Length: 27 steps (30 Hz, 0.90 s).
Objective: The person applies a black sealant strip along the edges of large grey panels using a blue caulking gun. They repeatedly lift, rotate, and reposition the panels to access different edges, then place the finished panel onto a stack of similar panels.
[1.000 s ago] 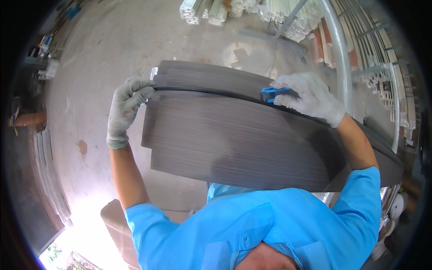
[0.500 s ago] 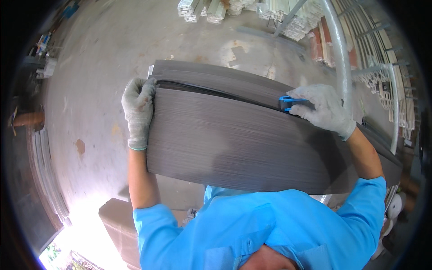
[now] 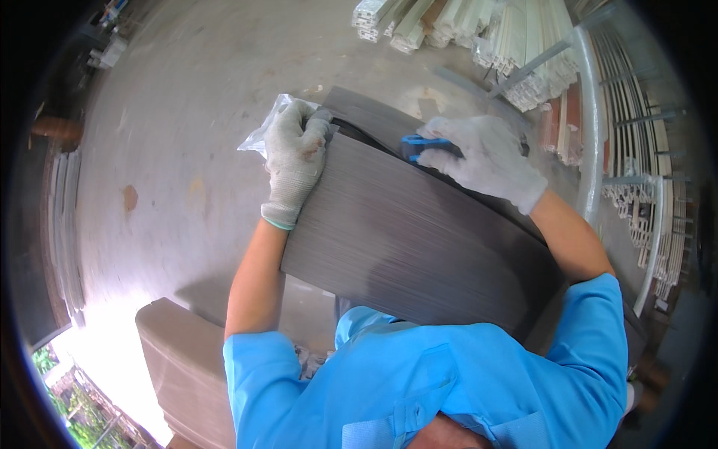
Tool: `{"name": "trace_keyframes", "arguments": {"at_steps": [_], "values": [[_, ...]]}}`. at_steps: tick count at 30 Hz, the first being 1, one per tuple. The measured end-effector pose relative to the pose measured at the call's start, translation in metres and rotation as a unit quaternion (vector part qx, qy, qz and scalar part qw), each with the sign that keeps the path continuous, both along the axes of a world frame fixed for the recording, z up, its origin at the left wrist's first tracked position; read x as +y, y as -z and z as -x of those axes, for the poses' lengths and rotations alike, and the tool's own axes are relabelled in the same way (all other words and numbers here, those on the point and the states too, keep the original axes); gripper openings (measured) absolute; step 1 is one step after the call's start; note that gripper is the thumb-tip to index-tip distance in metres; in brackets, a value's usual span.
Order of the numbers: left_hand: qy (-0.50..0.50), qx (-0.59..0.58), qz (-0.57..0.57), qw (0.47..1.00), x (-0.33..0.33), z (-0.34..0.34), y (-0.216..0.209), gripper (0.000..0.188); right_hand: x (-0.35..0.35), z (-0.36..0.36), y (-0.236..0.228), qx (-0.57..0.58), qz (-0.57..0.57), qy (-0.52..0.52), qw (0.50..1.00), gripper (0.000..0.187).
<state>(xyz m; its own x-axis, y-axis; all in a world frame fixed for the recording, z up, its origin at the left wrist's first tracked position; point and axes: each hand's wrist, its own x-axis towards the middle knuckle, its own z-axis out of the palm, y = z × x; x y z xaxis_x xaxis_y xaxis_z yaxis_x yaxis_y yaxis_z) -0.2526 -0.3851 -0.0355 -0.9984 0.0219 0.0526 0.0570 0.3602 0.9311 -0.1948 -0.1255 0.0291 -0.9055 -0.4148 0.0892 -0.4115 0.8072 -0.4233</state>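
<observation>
A dark grey wood-grain panel [image 3: 419, 232] lies tilted across the front of my body. At its left end my gloved left hand [image 3: 295, 165] is closed around the far corner, thumb on top. A crumpled piece of clear plastic film [image 3: 262, 138] sticks out beyond that hand. Along the far edge runs a dark groove or strip [image 3: 366, 138], with another grey board face [image 3: 366, 105] behind it. My gloved right hand [image 3: 486, 157] grips a small blue-and-black hand tool [image 3: 420, 147] against this strip. The tool's working end is hidden.
Bundles of pale long profiles [image 3: 516, 45] lie on the floor at the far right. A wrapped metal post [image 3: 591, 120] and racks of profiles [image 3: 636, 127] stand at the right. A brown cardboard box [image 3: 187, 367] is at the lower left.
My right hand has slid the blue-and-black tool leftward along the strip, toward my left hand. The panel's left end now sits further right in view, and more plastic film shows there.
</observation>
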Motion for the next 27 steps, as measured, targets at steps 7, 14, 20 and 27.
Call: {"name": "trace_keyframes", "arguments": {"at_steps": [7, 14, 20, 27], "values": [[0.009, 0.02, -0.002, 1.0, -0.004, 0.001, -0.002, 0.017, -0.048, 0.051, 0.01, -0.044, -0.042, 0.007, 0.998, 0.027], [0.09, 0.059, 0.085, 0.991, -0.028, -0.012, -0.022, 0.012, -0.022, 0.029, -0.006, -0.021, -0.019, -0.025, 0.999, 0.031], [0.052, 0.071, 0.128, 0.988, -0.023, -0.016, -0.017, 0.017, -0.021, 0.024, -0.01, -0.05, -0.009, -0.008, 0.999, 0.031], [0.084, 0.07, 0.088, 0.99, -0.022, -0.006, -0.012, 0.016, -0.032, 0.036, -0.012, -0.057, -0.013, -0.007, 0.998, 0.032]]}}
